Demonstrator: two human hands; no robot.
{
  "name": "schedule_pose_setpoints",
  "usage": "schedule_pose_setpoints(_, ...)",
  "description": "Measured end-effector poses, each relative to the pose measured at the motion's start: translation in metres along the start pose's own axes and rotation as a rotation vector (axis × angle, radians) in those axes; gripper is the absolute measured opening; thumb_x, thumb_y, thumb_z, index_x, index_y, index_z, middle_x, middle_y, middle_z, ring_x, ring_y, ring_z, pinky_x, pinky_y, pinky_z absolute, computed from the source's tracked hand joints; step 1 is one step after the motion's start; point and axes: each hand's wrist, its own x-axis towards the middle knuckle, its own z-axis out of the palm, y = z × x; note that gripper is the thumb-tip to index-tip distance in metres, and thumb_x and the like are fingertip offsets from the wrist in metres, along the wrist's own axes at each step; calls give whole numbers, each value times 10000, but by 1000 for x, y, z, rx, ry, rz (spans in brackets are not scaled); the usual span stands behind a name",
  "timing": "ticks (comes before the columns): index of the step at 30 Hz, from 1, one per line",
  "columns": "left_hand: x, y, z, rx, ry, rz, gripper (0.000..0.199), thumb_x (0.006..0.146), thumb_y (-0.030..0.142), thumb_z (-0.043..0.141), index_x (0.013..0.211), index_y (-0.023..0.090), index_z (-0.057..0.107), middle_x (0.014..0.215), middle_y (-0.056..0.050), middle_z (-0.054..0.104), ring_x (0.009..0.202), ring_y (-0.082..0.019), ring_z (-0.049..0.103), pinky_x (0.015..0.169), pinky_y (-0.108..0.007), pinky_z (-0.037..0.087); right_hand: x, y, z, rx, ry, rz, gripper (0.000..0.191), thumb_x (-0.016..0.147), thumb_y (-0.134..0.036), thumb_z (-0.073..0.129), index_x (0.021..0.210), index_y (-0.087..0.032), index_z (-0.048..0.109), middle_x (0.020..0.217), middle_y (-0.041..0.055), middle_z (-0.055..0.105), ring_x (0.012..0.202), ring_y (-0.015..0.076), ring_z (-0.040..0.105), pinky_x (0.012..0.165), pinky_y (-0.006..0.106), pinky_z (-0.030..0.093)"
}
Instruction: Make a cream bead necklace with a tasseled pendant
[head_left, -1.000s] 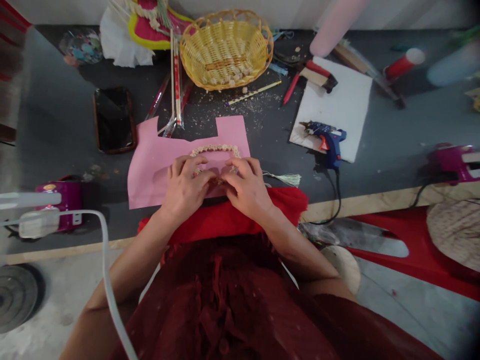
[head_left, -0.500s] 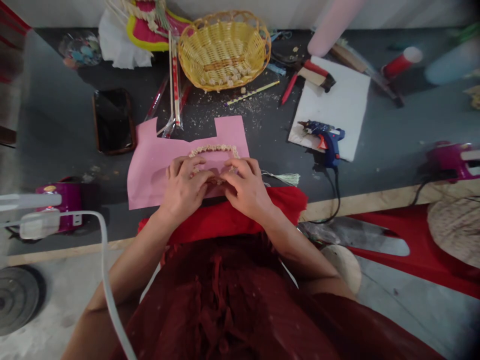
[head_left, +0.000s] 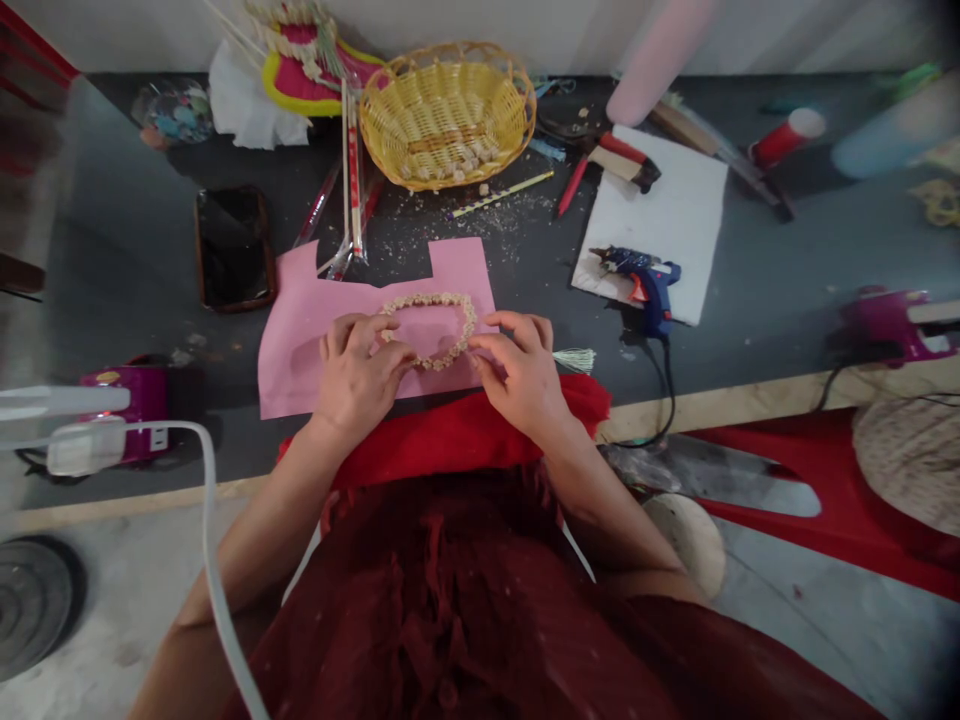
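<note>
A loop of small cream beads point(head_left: 439, 298), like a beaded bracelet or string, lies on a pink sheet point(head_left: 300, 365). My left hand point(head_left: 361, 375) is at the loop's left side, with thumb and fingers curled against the lower-left beads. On the other side, my right hand point(head_left: 525, 375) has its thumb and index finger apart, the tips beside the right-hand beads. A pale green tassel point(head_left: 574, 360) pokes out to the right of that hand; how it joins the loop is hidden. Red cloth point(head_left: 420, 440) lies under my wrists.
A yellow wicker basket point(head_left: 450, 110) with loose beads stands at the back. A phone point(head_left: 235, 248) lies left. To the right, a blue glue gun point(head_left: 645, 280) rests on a white board point(head_left: 694, 220), its cord hanging over the edge. A patterned pencil point(head_left: 502, 195) lies among crumbs.
My right hand has moved to the right, away from my left hand, uncovering the lower and right parts of the bead loop. The left hand stays by the loop's left side.
</note>
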Motion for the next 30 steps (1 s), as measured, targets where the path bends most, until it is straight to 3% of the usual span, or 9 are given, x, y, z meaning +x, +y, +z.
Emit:
schedule_pose_setpoints(9,0,-2,-1,12,-26,12,181,972,335,561,898,263,709,1241,-27,611,1178,-275,471,975,-486,423,-1,0,2,-1,3,-27,181,927,-181,557,1052,-229,680,1237,83,568,1147,271,464,1001,476,448)
schedule_pose_setpoints(15,1,1,-7,-15,22,15,89,916,291,645,932,255,725,1226,-78,642,1146,-296,516,968,-504,420,0,-5,-5,9,43,-53,169,931,-179,555,1037,-202,685,1193,108,601,1100,261,506,970,465,478)
schedule_pose_setpoints(21,-2,7,-18,-49,13,40,139,914,300,634,1022,290,721,1237,-105,636,1133,-327,551,953,-524,424,-6,0,-14,128,-21,-60,298,944,-71,421,1109,-175,646,998,86,698,943,192,627,870,362,530)
schedule_pose_setpoints(25,-4,17,-21,-105,17,108,283,916,289,634,1196,299,670,1245,-126,612,1141,-328,565,984,-525,426,-11,-8,-18,327,-79,88,302,968,-111,393,1158,-149,624,907,62,705,882,159,657,853,317,536)
schedule_pose_setpoints(27,-5,27,-21,-141,56,134,392,903,299,658,1293,293,617,1284,-146,574,1169,-340,554,997,-534,431,-11,-20,-19,527,-128,158,263,999,-211,433,1173,-143,618,987,73,708,946,145,666,874,284,530)
schedule_pose_setpoints(30,-5,40,-24,-162,129,157,558,893,260,674,1423,298,504,1362,-171,498,1246,-369,500,1029,-568,422,-9,-42,-17,825,-271,141,297,998,-330,493,1196,-135,598,1086,88,688,949,124,660,842,242,531)
